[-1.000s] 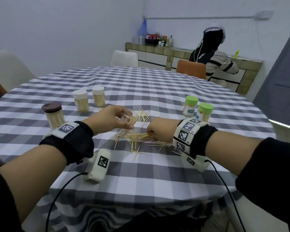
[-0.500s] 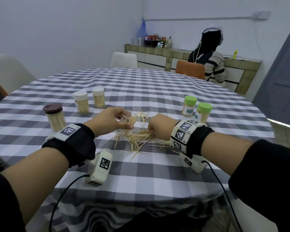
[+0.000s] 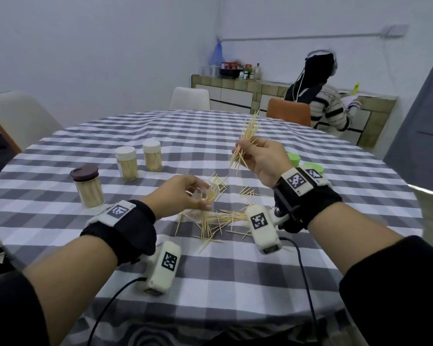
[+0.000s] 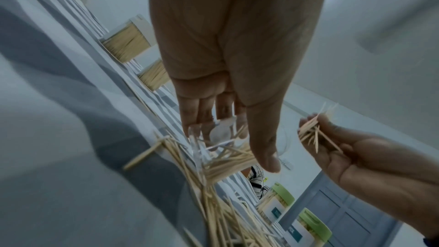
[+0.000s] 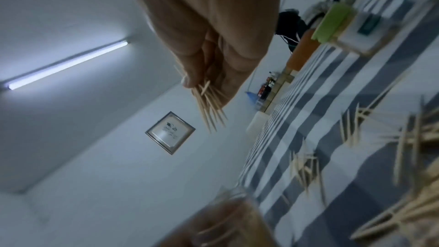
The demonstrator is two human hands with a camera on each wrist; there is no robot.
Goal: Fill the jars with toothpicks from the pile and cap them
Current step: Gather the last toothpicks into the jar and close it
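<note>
The right hand (image 3: 260, 158) pinched a bundle of toothpicks (image 3: 245, 143), slim pale wooden slivers, long axis steeply upright, raised above and right of the clear jar (image 3: 209, 194). The left hand (image 3: 179, 197) curled round that jar, tilted mouth toward the bundle. Loose toothpicks in the pile (image 3: 215, 222) lay just beside the jar on the checked cloth (image 3: 235, 270).

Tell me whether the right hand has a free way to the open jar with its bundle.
Probably yes: right hand holds the bundle above the tilted jar that the left hand grips; nothing lies between.
</note>
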